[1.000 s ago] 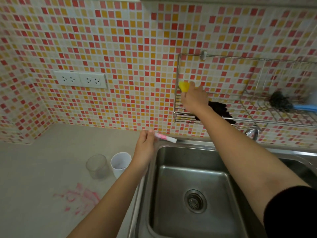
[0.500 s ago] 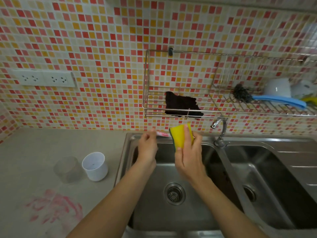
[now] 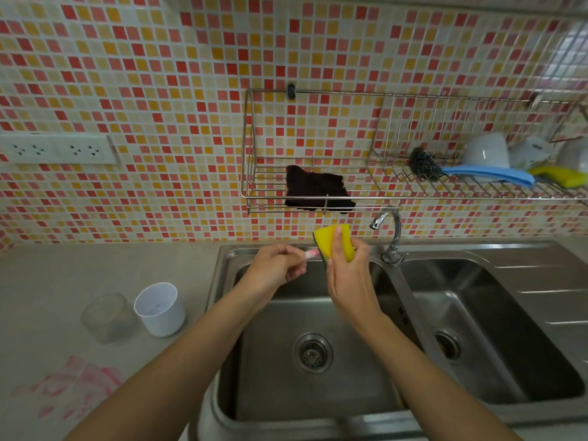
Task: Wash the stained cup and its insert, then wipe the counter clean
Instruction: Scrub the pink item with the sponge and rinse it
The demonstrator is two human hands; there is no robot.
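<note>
Over the left sink basin [image 3: 318, 393], my right hand [image 3: 350, 281] grips a yellow sponge with a green backing [image 3: 331, 241], held upright. My left hand [image 3: 273, 272] pinches a thin pink-stained white stick [image 3: 89, 253]; its tip meets the sponge's edge. On the grey counter [image 3: 95, 272], left of the sink, stand a white cup [image 3: 159, 308] and a clear plastic cup [image 3: 106, 316] side by side. A pink smear [image 3: 73, 386] marks the counter in front of them.
A chrome tap [image 3: 389, 233] rises between the two basins; the right basin [image 3: 496, 332] lies beyond it. A wire wall rack [image 3: 318, 192] above holds a dark cloth [image 3: 315, 190], a steel scourer [image 3: 423, 163], a blue brush, white cups and another sponge. Wall sockets [image 3: 57, 149] sit at left.
My right hand took the yellow sponge from the rack and brought it down over the sink beside my left hand. The stick's tip now touches the sponge. The view shifted right.
</note>
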